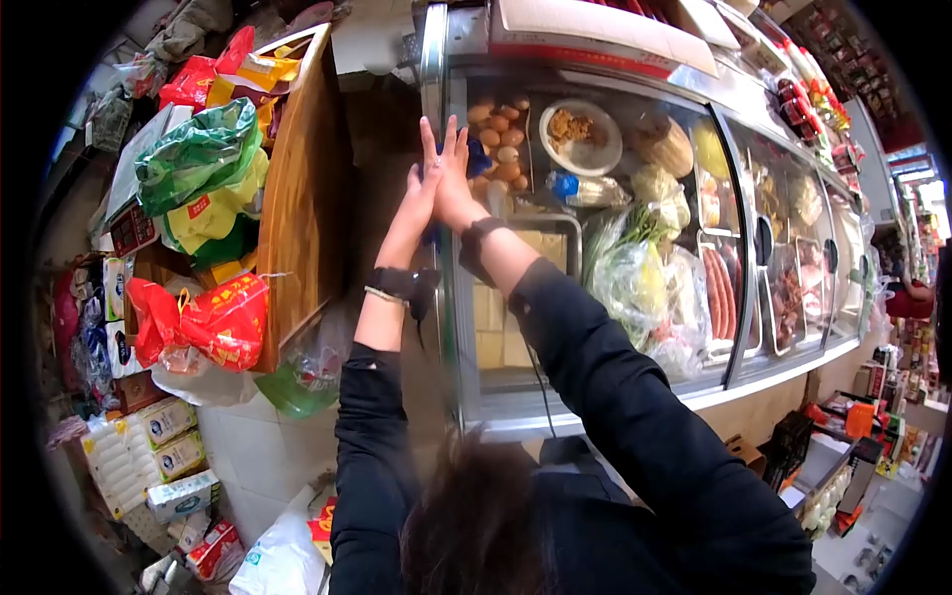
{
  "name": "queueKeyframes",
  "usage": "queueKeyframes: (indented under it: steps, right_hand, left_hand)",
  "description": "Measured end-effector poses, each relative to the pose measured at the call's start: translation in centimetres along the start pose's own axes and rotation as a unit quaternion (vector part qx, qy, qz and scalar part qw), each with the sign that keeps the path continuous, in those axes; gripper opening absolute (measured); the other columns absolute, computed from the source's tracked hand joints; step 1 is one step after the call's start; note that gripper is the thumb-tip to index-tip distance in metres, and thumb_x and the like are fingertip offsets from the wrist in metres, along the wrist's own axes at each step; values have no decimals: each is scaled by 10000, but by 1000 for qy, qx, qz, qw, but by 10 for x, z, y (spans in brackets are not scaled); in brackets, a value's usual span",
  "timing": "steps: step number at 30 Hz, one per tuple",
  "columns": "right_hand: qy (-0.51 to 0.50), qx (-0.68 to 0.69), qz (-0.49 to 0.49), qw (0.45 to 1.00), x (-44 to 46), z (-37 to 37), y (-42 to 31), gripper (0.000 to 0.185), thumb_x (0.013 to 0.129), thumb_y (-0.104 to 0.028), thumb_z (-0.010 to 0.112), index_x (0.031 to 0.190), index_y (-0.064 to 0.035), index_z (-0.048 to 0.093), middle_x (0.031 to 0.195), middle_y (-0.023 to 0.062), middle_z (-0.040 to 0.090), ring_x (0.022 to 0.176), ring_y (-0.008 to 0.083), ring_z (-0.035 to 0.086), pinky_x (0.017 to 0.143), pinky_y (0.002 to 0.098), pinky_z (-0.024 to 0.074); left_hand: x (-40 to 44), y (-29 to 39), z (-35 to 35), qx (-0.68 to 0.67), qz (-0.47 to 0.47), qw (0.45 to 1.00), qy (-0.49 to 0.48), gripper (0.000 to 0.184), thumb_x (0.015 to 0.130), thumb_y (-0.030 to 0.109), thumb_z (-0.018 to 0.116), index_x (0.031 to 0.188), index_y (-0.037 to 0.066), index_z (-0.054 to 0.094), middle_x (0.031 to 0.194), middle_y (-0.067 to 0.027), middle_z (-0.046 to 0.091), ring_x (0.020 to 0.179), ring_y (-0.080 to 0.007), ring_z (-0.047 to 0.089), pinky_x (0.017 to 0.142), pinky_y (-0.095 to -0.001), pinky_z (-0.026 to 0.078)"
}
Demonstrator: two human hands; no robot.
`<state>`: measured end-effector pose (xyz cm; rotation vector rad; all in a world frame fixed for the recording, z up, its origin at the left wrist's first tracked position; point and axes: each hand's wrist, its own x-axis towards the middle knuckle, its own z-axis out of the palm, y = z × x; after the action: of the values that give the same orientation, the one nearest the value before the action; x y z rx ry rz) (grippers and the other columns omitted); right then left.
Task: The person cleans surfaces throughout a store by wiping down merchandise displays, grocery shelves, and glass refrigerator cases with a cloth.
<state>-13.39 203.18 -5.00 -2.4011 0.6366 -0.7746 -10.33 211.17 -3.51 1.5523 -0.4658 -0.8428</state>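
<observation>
My left hand and my right hand meet in front of me, touching along their palms, with fingers stretched forward. No object shows between them. Both wrists wear dark bands. Just right of the hands is a glass-topped display case. Inside it, eggs lie closest to my fingertips. A white bowl with brown crumbly food sits beside them. Pale yellow blocks fill a section nearer to me. Bagged green vegetables and red sausages lie farther right.
A wooden counter stands at left, with a green plastic bag and red plastic bags on it. Paper packs and a white sack are on the floor side. A cardboard box rests atop the case.
</observation>
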Motion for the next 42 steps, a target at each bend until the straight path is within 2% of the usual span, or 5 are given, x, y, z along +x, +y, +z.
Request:
queueKeyframes:
  steps: [23,31,33,37,42]
  right_hand:
    - [-62,-123,15,990,166,36,63,871,881,-330,578,1534,-121,41,1484,393,118,1319,594,236,1089,537,293]
    - [50,153,182,970,48,1,-4,692,953,-101,488,1479,29,58,1454,382,223,1337,463,321,1122,441,296]
    - [59,239,210,946,4,-28,-34,736,998,-454,327,1434,119,178,1486,326,230,1390,408,251,1156,410,209]
    - [-86,-186,62,977,-88,-27,-52,735,948,-225,498,1483,49,73,1477,399,99,1392,510,153,1158,467,192]
    - [-66,-33,6,997,-218,-62,-81,715,892,-114,547,1501,-74,175,1485,389,68,1388,532,136,1143,517,207]
  left_hand:
    - [211,47,-18,325,66,944,-4,747,948,573,380,1344,-57,438,1272,-303,532,1268,-390,467,1026,-394,383]
    - [69,10,-40,169,90,974,-119,758,982,594,248,1372,-43,376,1349,-232,458,1304,-320,413,1071,-363,306]
    - [12,10,-32,104,42,986,-121,790,972,621,236,1413,-29,323,1409,-202,403,1337,-294,368,1094,-353,274]
    - [-109,-3,-13,14,-54,992,-110,865,953,674,213,1496,1,215,1530,-140,294,1402,-241,277,1140,-332,208]
    - [-224,-72,-15,96,-48,992,-67,760,1002,580,228,1476,-13,266,1497,-160,347,1383,-242,307,1136,-336,227]
